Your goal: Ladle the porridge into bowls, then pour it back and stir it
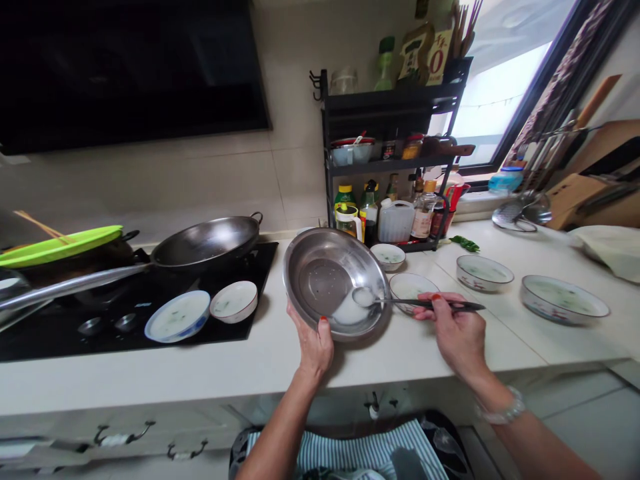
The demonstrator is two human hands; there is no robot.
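My left hand (314, 345) grips the near rim of a large steel basin (320, 267), which is tilted toward me on the white counter (280, 360). A little white liquid pools at the basin's low side. My right hand (453, 327) pinches the dark handle of a metal ladle (367, 298), whose bowl dips into that liquid. Just right of the basin, behind the ladle handle, sits a small bowl (407, 285) holding pale liquid.
Filled bowls (484, 272) (564, 299) (388, 256) stand on the counter to the right. Two more bowls (177, 316) (233, 301) rest on the black hob beside a wok (207, 243). A rack of bottles (395, 167) stands behind. A green lid (57, 245) covers a pot at left.
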